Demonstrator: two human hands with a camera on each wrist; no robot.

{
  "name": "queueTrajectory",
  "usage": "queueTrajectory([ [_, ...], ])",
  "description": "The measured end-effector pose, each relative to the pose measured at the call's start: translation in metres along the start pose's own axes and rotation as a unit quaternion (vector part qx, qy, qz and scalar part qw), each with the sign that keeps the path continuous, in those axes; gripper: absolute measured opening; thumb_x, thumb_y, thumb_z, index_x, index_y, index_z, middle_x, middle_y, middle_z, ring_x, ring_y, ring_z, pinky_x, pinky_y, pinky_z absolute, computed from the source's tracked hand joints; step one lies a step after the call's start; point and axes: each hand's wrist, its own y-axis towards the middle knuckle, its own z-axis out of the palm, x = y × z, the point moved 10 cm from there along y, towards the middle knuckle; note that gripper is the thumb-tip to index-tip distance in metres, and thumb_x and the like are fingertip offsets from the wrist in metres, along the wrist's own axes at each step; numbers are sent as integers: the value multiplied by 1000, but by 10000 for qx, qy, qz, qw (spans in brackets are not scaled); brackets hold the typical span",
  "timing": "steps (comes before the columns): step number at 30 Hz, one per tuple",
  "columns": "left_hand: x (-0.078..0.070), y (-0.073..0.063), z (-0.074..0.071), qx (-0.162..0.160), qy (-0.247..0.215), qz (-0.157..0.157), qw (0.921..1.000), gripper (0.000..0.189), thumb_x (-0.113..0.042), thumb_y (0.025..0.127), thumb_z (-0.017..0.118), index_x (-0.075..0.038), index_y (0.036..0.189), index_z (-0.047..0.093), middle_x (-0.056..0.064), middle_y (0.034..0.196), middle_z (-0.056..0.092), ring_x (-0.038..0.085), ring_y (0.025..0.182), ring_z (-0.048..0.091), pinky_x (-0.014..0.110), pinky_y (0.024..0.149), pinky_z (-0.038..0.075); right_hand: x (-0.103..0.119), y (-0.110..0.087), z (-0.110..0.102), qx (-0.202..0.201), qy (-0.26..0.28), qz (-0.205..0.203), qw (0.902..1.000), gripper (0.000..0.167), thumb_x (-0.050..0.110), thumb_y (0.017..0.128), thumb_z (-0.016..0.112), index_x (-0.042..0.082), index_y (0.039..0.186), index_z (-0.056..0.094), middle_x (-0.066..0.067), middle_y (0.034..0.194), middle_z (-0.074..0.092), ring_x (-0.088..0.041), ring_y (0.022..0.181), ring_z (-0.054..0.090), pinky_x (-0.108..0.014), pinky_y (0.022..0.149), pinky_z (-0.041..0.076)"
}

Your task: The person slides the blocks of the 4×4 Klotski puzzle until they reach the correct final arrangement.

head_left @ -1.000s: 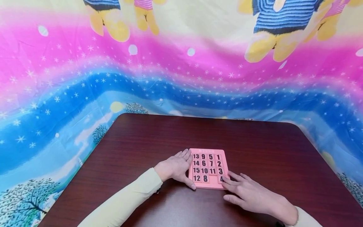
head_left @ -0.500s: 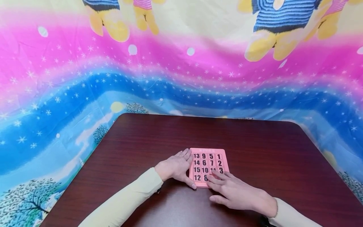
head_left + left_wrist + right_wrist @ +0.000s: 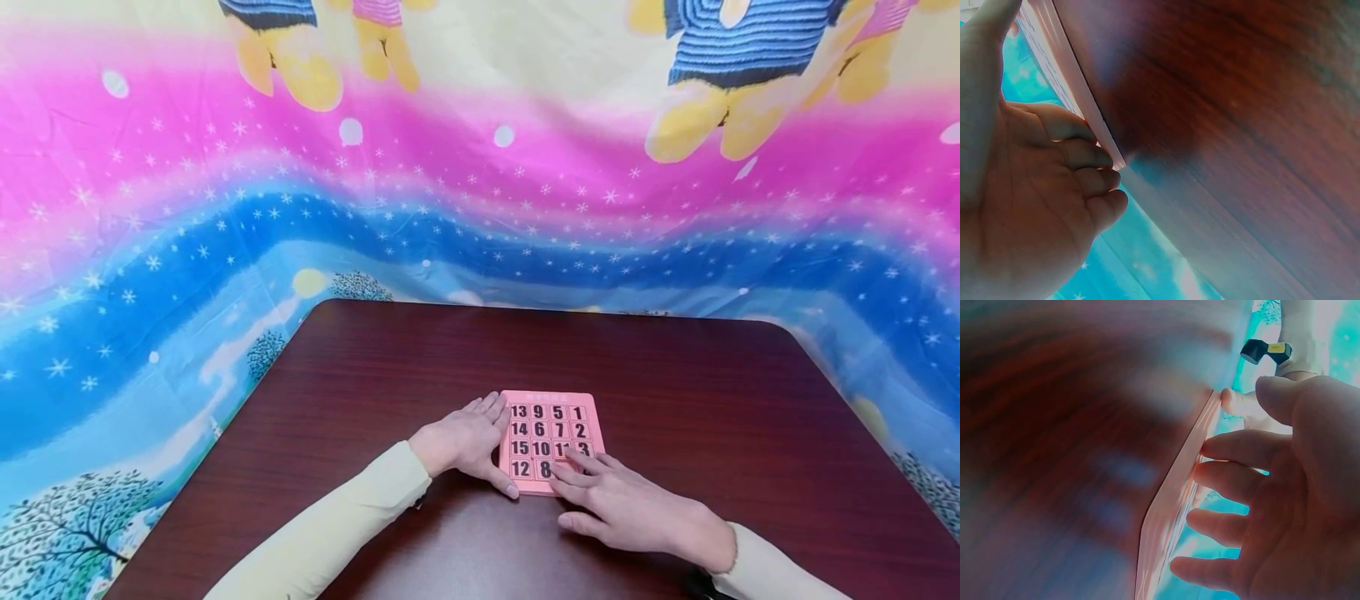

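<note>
A pink number slide puzzle (image 3: 550,398) lies flat on the table, its black-numbered tiles facing up. Along its left side rests my left hand (image 3: 465,440), fingers extended against the upper edge and thumb at the lower left corner. The left wrist view shows these fingertips (image 3: 1109,203) at the puzzle's side wall (image 3: 1072,69). My right hand (image 3: 630,507) reaches in from the right with its fingers spread and straight, the fingertips over the bottom row beside the 8 tile (image 3: 545,469). They hide the lower right of the board, including the 4 tile.
The dark brown wooden table (image 3: 420,350) has rounded far corners. Behind it hangs a colourful cloth (image 3: 480,192) with snowflakes and bears. A black band-like device (image 3: 1266,351) sits on the left wrist in the right wrist view.
My right hand has moved left across the bottom row, from the 4 tile to beside the 8, then stayed nearly still. My left hand has kept its place at the puzzle's side.
</note>
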Motion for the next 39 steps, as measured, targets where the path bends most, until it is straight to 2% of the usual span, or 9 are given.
queueTrajectory([
  [7,2,0,0,18,-22,-33,10000,128,-89,66,57,-2,155,24,18,164,14,27,154,13,35,126,17,0,5,-2,-135,-84,-72,9998,56,54,101,41,14,137,59,-7,143,57,-36,140,43,-63,107,39],
  [12,1,1,1,22,-66,-6,10000,129,-89,66,56,-2,155,23,18,164,13,28,154,12,36,126,17,0,9,0,10,-79,32,10000,58,55,101,40,14,139,58,-6,145,55,-34,140,43,-61,109,38],
  [19,0,1,0,-15,-59,-9,10000,129,-89,66,57,-2,155,23,18,164,14,28,154,13,36,126,18,-4,3,0,94,4,178,9998,57,54,101,42,13,138,58,-7,145,55,-36,141,42,-65,108,37],
  [26,0,2,1,-29,-99,17,9999,130,-89,65,58,-2,155,22,18,164,13,28,154,12,36,126,17,-11,-6,-3,10,-83,64,9999,53,53,101,43,17,137,60,-7,142,58,-36,138,45,-65,104,41],
  [32,1,1,0,-61,-48,19,10000,130,-89,65,57,-2,155,23,18,164,13,28,154,13,36,126,18,-21,-13,-4,52,127,189,9997,55,54,100,43,16,136,60,-6,141,58,-37,139,44,-66,104,40],
  [39,1,1,2,-29,-49,25,10000,129,-89,65,57,-2,155,23,18,164,14,28,154,13,36,126,18,-16,-6,-10,-24,32,83,10000,55,54,100,43,15,134,62,-8,139,60,-36,137,46,-64,103,41],
])
